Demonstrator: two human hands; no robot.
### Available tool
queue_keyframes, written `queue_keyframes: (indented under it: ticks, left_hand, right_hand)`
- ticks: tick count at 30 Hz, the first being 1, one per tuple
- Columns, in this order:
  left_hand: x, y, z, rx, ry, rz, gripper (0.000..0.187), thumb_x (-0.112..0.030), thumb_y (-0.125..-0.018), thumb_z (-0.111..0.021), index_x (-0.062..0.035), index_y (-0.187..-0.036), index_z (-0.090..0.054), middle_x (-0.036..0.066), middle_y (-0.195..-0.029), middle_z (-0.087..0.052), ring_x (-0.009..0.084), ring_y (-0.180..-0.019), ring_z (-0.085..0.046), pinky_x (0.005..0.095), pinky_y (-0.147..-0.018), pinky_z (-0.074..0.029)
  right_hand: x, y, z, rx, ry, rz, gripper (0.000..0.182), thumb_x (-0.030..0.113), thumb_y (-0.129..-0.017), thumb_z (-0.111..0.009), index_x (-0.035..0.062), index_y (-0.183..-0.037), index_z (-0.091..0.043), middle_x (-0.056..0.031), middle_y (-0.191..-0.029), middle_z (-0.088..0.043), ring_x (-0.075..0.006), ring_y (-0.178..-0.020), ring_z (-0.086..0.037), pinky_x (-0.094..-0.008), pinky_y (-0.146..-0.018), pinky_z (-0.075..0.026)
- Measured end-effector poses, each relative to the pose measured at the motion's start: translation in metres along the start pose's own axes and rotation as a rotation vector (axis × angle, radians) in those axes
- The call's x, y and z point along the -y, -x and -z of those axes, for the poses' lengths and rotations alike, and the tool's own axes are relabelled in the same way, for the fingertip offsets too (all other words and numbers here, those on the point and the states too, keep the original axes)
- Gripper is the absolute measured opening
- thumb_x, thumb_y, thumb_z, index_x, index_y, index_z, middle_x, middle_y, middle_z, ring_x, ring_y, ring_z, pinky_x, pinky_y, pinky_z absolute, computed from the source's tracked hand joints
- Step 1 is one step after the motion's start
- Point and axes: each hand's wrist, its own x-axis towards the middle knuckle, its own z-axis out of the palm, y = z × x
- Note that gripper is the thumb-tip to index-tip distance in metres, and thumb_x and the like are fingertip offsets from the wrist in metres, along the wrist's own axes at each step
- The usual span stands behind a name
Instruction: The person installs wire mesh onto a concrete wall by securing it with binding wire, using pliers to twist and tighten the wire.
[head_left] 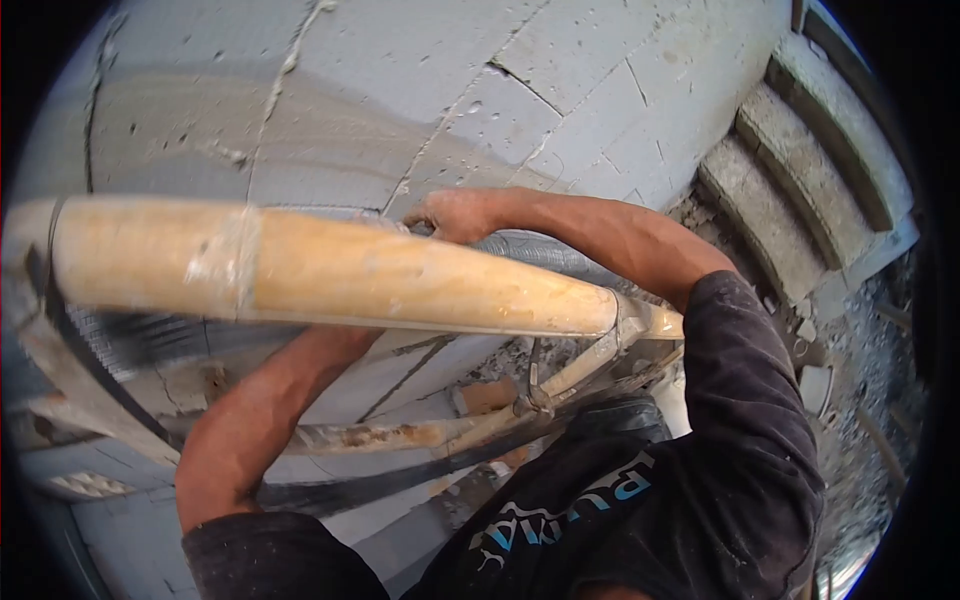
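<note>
A thick tan pole [380, 270], bound with wire near its right end, crosses in front of me at chest height. Beyond it, close to the grey block wall [350, 100], my right hand [455, 215] has its fingers curled; what they hold, if anything, is too small to make out. Behind the pole a silvery ribbed tube or sheet [545, 250] passes near that hand. My left forearm reaches up behind the pole, which hides the left hand completely.
Concrete steps [780, 190] rise at the upper right. Lower wooden poles [400, 436] are wired to the thick one, beside a dark strap. A slanting board [90, 385] stands at the left. Rubble lies on the ground at the right.
</note>
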Motion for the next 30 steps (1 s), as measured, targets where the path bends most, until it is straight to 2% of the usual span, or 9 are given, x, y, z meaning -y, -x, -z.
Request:
queue_keyframes:
  ticks: [1, 3, 8, 12, 17, 20, 23, 26, 30]
  left_hand:
    - [-0.003, -0.014, 0.032, 0.075, -0.322, -0.117, 0.051, -0.025, -0.085, -0.053, 0.0075, -0.124, -0.049, 0.027, -0.117, -0.055, 0.0429, -0.111, -0.056, 0.0589, -0.100, -0.043]
    - [-0.007, -0.038, 0.057, 0.298, -0.386, -0.064, 0.048, -0.022, -0.087, -0.052, 0.0068, -0.125, -0.050, 0.026, -0.117, -0.056, 0.0404, -0.113, -0.055, 0.0546, -0.102, -0.041]
    - [0.002, -0.048, 0.014, 0.637, -0.094, 0.226, 0.047, -0.021, -0.091, -0.048, 0.0081, -0.127, -0.049, 0.027, -0.123, -0.053, 0.0402, -0.120, -0.050, 0.0548, -0.107, -0.033]
    - [0.006, -0.047, 0.008, 0.630, -0.154, 0.187, 0.047, -0.019, -0.090, -0.050, 0.0085, -0.128, -0.047, 0.027, -0.126, -0.053, 0.0391, -0.122, -0.049, 0.0531, -0.108, -0.033]
    - [0.000, -0.054, 0.021, 0.620, -0.187, 0.184, 0.048, -0.015, -0.090, -0.050, 0.0087, -0.131, -0.045, 0.027, -0.127, -0.053, 0.0383, -0.122, -0.051, 0.0495, -0.108, -0.034]
    - [0.003, -0.060, 0.023, 0.717, -0.145, 0.201, 0.055, -0.017, -0.085, -0.059, 0.0096, -0.131, -0.044, 0.026, -0.122, -0.056, 0.0373, -0.115, -0.055, 0.0467, -0.103, -0.039]
    - [0.004, -0.080, 0.035, 0.845, -0.060, 0.249, 0.059, -0.019, -0.076, -0.070, 0.0079, -0.125, -0.048, 0.023, -0.114, -0.059, 0.0346, -0.108, -0.058, 0.0445, -0.096, -0.044]
    - [0.011, -0.078, 0.025, 0.824, -0.082, 0.250, 0.064, -0.028, -0.062, -0.084, 0.0002, -0.110, -0.052, 0.018, -0.105, -0.062, 0.0342, -0.104, -0.060, 0.0441, -0.089, -0.048]
    - [0.013, -0.082, 0.023, 0.852, -0.075, 0.250, 0.056, -0.027, -0.063, -0.083, -0.0020, -0.103, -0.052, 0.019, -0.104, -0.062, 0.0352, -0.105, -0.060, 0.0438, -0.087, -0.051]
  right_hand:
    - [0.008, 0.007, 0.002, -0.020, 0.002, 0.000, 0.053, 0.026, -0.078, -0.074, -0.0032, -0.120, -0.062, -0.0265, -0.106, -0.068, -0.0381, -0.100, -0.066, -0.0435, -0.087, -0.051]
    - [0.004, 0.008, -0.002, -0.044, 0.054, 0.022, 0.051, 0.023, -0.079, -0.074, -0.0031, -0.120, -0.059, -0.0268, -0.103, -0.068, -0.0403, -0.099, -0.066, -0.0443, -0.085, -0.051]
    - [0.008, 0.015, -0.002, 0.028, 0.066, -0.140, 0.051, 0.028, -0.079, -0.077, -0.0053, -0.114, -0.060, -0.0281, -0.101, -0.067, -0.0420, -0.099, -0.065, -0.0469, -0.085, -0.051]
    - [-0.006, 0.023, -0.010, 0.012, -0.074, -0.201, 0.045, 0.027, -0.080, -0.077, -0.0066, -0.107, -0.063, -0.0282, -0.099, -0.067, -0.0429, -0.098, -0.065, -0.0471, -0.084, -0.050]
    - [-0.015, 0.023, -0.012, 0.001, -0.142, -0.110, 0.043, 0.027, -0.082, -0.075, -0.0075, -0.105, -0.064, -0.0291, -0.098, -0.067, -0.0428, -0.097, -0.065, -0.0469, -0.084, -0.050]
    - [-0.015, 0.027, -0.010, 0.003, -0.183, -0.084, 0.042, 0.026, -0.083, -0.073, -0.0079, -0.106, -0.063, -0.0293, -0.099, -0.067, -0.0425, -0.098, -0.064, -0.0463, -0.085, -0.050]
    - [-0.014, 0.032, -0.006, -0.010, -0.219, -0.068, 0.041, 0.024, -0.084, -0.071, -0.0083, -0.107, -0.063, -0.0297, -0.099, -0.066, -0.0428, -0.097, -0.064, -0.0460, -0.085, -0.050]
    - [-0.015, 0.033, -0.015, -0.090, -0.272, -0.037, 0.040, 0.023, -0.085, -0.068, -0.0086, -0.109, -0.062, -0.0304, -0.098, -0.066, -0.0433, -0.095, -0.065, -0.0461, -0.083, -0.050]
    - [-0.010, 0.037, -0.022, -0.153, -0.339, -0.061, 0.038, 0.021, -0.085, -0.064, -0.0088, -0.109, -0.063, -0.0316, -0.095, -0.065, -0.0442, -0.093, -0.065, -0.0469, -0.081, -0.050]
